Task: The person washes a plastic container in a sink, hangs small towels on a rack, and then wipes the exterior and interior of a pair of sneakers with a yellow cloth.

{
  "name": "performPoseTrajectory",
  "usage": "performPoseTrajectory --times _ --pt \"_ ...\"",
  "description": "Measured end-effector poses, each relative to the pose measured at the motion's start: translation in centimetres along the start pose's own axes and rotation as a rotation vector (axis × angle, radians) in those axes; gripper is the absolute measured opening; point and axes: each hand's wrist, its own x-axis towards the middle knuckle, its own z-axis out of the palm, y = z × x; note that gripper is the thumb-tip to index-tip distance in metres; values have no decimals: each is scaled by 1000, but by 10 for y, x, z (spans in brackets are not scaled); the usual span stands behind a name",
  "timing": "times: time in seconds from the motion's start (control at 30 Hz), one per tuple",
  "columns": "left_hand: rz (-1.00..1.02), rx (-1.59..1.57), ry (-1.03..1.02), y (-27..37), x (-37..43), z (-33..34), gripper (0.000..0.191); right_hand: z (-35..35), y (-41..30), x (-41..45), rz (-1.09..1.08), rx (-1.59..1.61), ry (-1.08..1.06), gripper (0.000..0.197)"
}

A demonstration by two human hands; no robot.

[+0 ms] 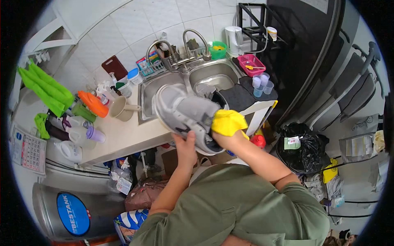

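Observation:
A grey sneaker (187,115) is held up over the near edge of the left sink basin. My left hand (186,149) grips its side, with the thumb pointing up. A yellow cloth (229,122) lies over the fingers of my right hand (226,140), which is partly inside the shoe's opening; those fingers are hidden. Behind the held sneaker, another grey shoe (205,89) rests at the right basin (229,69), partly covered from view.
Left on the counter (123,138) stand a beige dipper (120,109), an orange bottle (93,104) and several other bottles. A pink basket (251,65) and plastic cups (264,80) stand right of the sink. A black trash bag (303,153) is at the right.

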Motion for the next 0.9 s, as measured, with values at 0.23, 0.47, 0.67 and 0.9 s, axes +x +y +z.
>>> performPoseTrajectory --times 0.23,0.47,0.67,0.9 --pt "-170 -84 345 7 47 -44 56 23 -11 11 308 336 -362 33" --pt "-490 -172 225 -61 120 -103 75 -34 25 11 320 195 -773 39" --pt "-350 479 273 -111 156 -125 91 -87 23 27 238 -512 -1264 35" --pt "-243 1326 121 -75 169 -169 71 -124 31 108 242 -4 -919 53"
